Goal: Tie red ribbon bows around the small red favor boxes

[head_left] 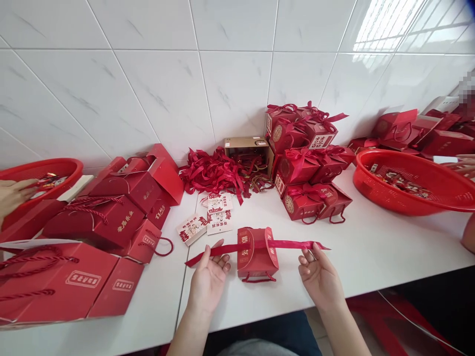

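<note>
A small red gift box [257, 262] with gold characters and a cord handle on its near side stands on the white table in front of me. Across its top runs a dark red ribbon [289, 244], stretched out to both sides. My left hand [209, 274] pinches the ribbon's left part between thumb and fingers, palm turned up. The right part is pinched by my right hand [319, 277] close to its end. Neither hand touches the box. Several printed white cards [218, 220] lie just behind it.
Loose red ribbons [213, 170] are heaped beside an open cardboard box [243, 143] near the tiled wall. Tied gift boxes [300, 165] are stacked right of them. Larger red boxes [92, 257] fill the left. Red baskets [411, 205] stand at both sides, with other people's hands [15, 195] there.
</note>
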Tool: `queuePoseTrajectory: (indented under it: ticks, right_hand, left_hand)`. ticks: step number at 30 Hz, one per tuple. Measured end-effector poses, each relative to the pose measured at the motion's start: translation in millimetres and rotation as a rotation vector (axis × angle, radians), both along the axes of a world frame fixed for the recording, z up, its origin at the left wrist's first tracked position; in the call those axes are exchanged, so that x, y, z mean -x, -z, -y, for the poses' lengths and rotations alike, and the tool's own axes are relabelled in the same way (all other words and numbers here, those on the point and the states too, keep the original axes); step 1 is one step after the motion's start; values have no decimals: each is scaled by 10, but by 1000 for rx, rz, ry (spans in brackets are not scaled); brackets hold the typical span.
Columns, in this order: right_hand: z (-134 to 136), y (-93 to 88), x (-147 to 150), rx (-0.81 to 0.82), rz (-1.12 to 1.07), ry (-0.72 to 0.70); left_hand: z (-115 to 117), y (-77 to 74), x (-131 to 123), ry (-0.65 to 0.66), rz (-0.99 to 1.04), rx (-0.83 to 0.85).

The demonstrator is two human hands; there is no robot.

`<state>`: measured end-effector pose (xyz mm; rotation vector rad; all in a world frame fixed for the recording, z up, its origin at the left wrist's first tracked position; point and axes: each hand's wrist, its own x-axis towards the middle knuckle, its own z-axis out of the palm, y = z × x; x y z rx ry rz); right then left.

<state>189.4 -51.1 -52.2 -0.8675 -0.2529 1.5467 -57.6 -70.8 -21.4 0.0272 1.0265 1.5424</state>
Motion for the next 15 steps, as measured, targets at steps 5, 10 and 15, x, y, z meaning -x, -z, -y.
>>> queuePoseTrajectory:
  ticks: [5,10,15]
  right_hand:
    - [0,-79,-58,-30,60,24]
    - [-81,-364,-124,-201,282,129]
    - [-199,-727,-125,-424,451,216]
  left_hand:
    - [-29,-67,69,-51,-200,-35]
    - [-114,-266,159,-223,-503,-129]
    - [-151,-509,168,-157,-902,-249]
